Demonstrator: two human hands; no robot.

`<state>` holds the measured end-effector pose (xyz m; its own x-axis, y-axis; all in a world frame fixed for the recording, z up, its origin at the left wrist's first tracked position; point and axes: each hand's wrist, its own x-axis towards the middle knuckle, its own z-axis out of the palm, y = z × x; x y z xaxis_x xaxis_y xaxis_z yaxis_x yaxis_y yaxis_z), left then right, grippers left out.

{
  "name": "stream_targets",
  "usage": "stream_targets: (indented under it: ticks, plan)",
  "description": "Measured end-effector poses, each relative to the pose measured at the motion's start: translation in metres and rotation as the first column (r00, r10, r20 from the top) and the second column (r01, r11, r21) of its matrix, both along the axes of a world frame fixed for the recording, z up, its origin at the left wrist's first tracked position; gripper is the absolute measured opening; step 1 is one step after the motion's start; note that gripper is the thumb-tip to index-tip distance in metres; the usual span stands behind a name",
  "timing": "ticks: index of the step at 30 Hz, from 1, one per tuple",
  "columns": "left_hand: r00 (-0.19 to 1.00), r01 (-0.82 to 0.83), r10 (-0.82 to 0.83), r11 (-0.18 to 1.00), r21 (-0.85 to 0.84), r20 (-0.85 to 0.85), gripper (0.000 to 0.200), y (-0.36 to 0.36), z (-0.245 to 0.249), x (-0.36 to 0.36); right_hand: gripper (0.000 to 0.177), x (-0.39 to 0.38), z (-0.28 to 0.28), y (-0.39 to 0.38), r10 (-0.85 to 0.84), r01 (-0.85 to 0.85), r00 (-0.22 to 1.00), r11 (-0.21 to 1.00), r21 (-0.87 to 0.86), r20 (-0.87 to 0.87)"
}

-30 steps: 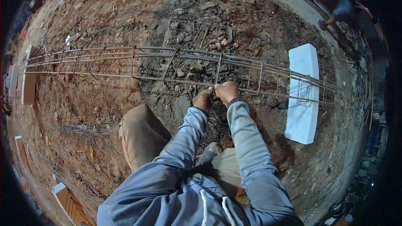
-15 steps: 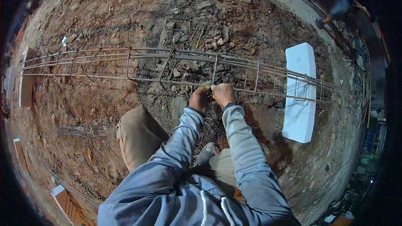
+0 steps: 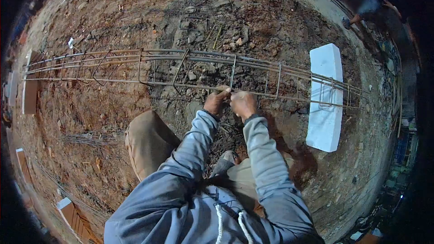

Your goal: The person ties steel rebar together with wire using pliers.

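Note:
A long rebar cage (image 3: 158, 84) of thin rusty bars and square stirrups stretches across in front of me. My left hand (image 3: 216, 102) is closed at the near lower bar, thumb and fingers pinched where a stirrup (image 3: 233, 73) meets it. Right beside it, my right hand (image 3: 244, 104) is closed too, its fingertips against the same joint. Whatever small thing the fingers hold there is hidden by them. The cage's right end rests over a white block (image 3: 324, 131), and its left end lies on a reddish-brown block (image 3: 30, 97).
Rough, stony soil surrounds the cage. A loose stirrup (image 3: 193, 29) lies beyond it, and thin wires (image 3: 88, 139) lie on the ground at left. More blocks (image 3: 74, 217) stand at lower left. Another person (image 3: 365, 2) is at the upper right. My bent knee (image 3: 149, 142) is close to the cage.
My hands have shifted slightly and turned at the joint, the right one a little lower and rightward. A small gap now shows between them. The cage stays in place.

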<state>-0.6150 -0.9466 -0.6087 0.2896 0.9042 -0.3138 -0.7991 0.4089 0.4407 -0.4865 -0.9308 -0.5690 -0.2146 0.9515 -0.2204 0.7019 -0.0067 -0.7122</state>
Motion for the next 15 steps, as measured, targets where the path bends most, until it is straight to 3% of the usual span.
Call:
stream_targets:
  ticks: [2, 3, 4, 6, 8, 9, 10, 11, 12, 13, 14, 15]
  plan:
    - [0.956, -0.023, -0.009, 0.994, -0.106, -0.292, 0.017, -0.002, 0.019, -0.003, 0.018, 0.005, 0.017, -0.017, 0.14, -0.143, 0.988, 0.989, 0.046, 0.062]
    - [0.943, -0.033, -0.008, 0.992, -0.12, -0.332, 0.018, -0.001, 0.022, -0.005, 0.017, 0.0, 0.036, -0.028, 0.044, -0.045, 0.981, 0.999, 0.005, 0.187]
    - [0.945, -0.03, -0.01, 0.992, -0.119, -0.327, 0.018, 0.001, 0.022, -0.007, 0.017, -0.006, 0.051, -0.034, -0.05, 0.059, 0.948, 0.998, -0.02, 0.313]
    - [0.927, -0.02, -0.019, 0.995, -0.099, -0.375, 0.018, 0.002, 0.02, -0.008, 0.016, -0.023, 0.065, -0.045, -0.031, 0.021, 0.94, 0.999, 0.033, 0.341]
    - [0.956, 0.051, -0.069, 0.996, -0.071, -0.284, 0.018, 0.003, 0.009, -0.011, 0.015, -0.04, 0.087, -0.032, 0.005, -0.01, 0.919, 1.0, 0.01, 0.395]
    - [0.958, 0.047, -0.066, 0.996, -0.073, -0.28, 0.018, 0.003, 0.009, -0.013, 0.014, -0.045, 0.091, -0.019, 0.108, -0.166, 0.859, 0.983, 0.073, 0.501]
    - [0.897, 0.094, -0.065, 0.994, 0.046, -0.437, 0.018, 0.002, 0.01, -0.015, 0.014, -0.051, 0.096, -0.005, 0.194, -0.327, 0.773, 0.938, 0.116, 0.604]
    - [0.812, 0.163, -0.046, 0.975, 0.151, -0.582, 0.018, 0.0, 0.011, -0.018, 0.014, -0.051, 0.105, 0.009, 0.217, -0.354, 0.744, 0.93, 0.098, 0.632]
    - [0.914, 0.125, -0.129, 0.992, -0.035, -0.384, 0.019, 0.002, -0.016, -0.011, 0.013, -0.045, 0.111, 0.022, 0.238, -0.378, 0.716, 0.922, 0.078, 0.657]
    - [0.976, 0.087, -0.131, 0.966, -0.242, -0.173, 0.022, 0.004, -0.008, -0.01, 0.014, -0.035, 0.103, 0.029, 0.168, -0.338, 0.749, 0.929, 0.151, 0.641]
    - [0.95, 0.038, -0.111, 0.969, -0.246, -0.291, 0.028, 0.001, 0.001, -0.005, 0.014, -0.025, 0.093, 0.034, 0.097, -0.294, 0.78, 0.929, 0.225, 0.619]
    - [0.93, 0.045, -0.146, 0.956, -0.289, -0.338, 0.03, -0.002, 0.021, -0.006, 0.015, -0.018, 0.088, 0.031, 0.033, -0.167, 0.812, 0.97, 0.176, 0.583]
